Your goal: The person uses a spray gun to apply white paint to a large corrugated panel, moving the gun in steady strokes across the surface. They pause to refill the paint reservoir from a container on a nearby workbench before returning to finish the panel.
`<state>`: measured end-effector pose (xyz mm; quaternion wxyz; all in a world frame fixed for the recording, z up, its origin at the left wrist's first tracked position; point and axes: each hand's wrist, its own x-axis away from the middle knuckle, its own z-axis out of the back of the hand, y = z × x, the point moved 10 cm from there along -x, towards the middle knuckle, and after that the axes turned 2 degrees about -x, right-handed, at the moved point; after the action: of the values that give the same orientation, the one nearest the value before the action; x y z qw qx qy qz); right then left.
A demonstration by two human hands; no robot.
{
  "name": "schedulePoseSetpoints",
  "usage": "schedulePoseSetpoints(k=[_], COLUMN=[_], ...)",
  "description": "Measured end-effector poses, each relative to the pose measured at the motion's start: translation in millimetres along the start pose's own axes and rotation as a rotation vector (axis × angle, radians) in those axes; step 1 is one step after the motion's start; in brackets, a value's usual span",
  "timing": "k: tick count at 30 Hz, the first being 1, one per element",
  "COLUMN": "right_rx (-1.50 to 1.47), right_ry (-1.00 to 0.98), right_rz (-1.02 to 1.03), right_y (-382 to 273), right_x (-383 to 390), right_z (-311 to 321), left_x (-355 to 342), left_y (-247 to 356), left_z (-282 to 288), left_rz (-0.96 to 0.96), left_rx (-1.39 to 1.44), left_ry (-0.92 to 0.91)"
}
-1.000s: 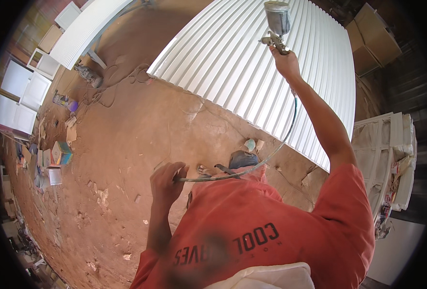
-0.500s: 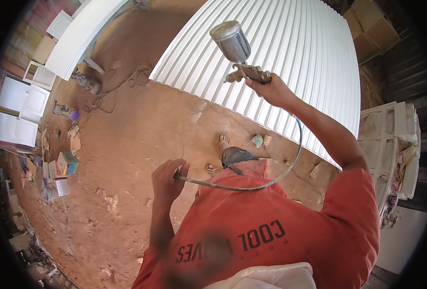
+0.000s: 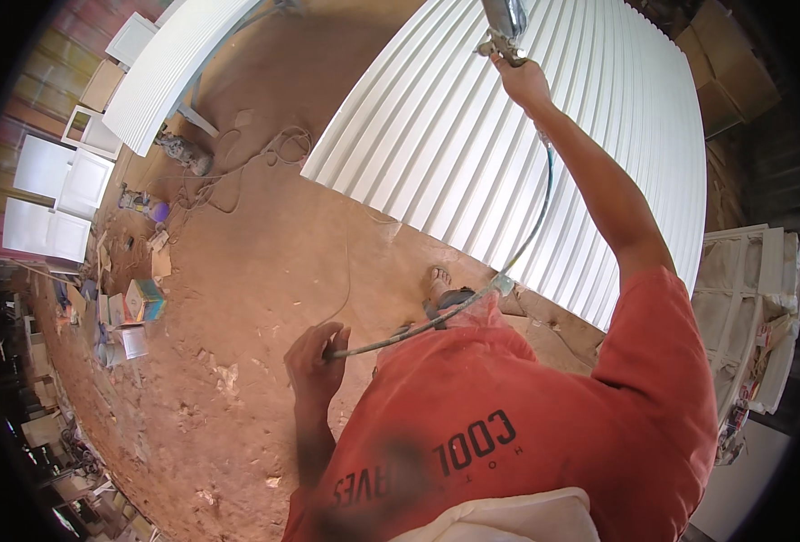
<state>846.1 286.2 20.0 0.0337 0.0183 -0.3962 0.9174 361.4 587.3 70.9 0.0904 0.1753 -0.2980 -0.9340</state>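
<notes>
At the top of the view my right hand point(image 3: 523, 83) is closed round the handle of a metal spray gun point(image 3: 505, 43), held out over a large white ribbed panel point(image 3: 418, 135). The gun's cup is partly cut off by the top edge. A thin hose point(image 3: 535, 221) runs down from the gun past my right forearm and curves across the front of my red shirt. Lower left, my left hand point(image 3: 317, 359) grips this hose, with its fingers wrapped round it above the bare earth floor.
Another white ribbed panel point(image 3: 169, 81) rests on a stand at upper left. White framed panels point(image 3: 43, 230) lean beyond it. A tangled cord point(image 3: 228, 172), a small box point(image 3: 144, 301) and debris lie on the ground. Cardboard boxes point(image 3: 734, 63) and stacked white frames point(image 3: 748, 307) stand at right.
My right arm has stretched farther out, carrying the spray gun up and away over the white panel. The hose has straightened. My left hand keeps its hold, slightly lower in the view.
</notes>
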Motion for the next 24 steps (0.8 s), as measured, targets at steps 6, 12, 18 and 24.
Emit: schedulePoseSetpoints(k=[6, 12, 18, 24], right_rx=[0.032, 0.119, 0.112, 0.131], right_ry=[0.081, -0.074, -0.200, -0.315], right_rz=[0.014, -0.028, -0.032, -0.014], right_y=[-17.5, -30.9, -52.0, -65.4], right_x=[-13.1, 31.1, 118.0, 201.5], right_z=[-7.8, -46.6, -76.0, -96.7], left_x=[-22.6, -45.7, -57.2, -66.9], left_y=[-9.8, -24.4, -55.2, -83.0], left_z=[-5.0, 3.8, 23.7, 35.9], left_rz=[-0.051, -0.116, -0.212, -0.275], left_rx=[0.003, 0.029, 0.026, 0.123], left_ry=[0.020, -0.039, -0.096, -0.134])
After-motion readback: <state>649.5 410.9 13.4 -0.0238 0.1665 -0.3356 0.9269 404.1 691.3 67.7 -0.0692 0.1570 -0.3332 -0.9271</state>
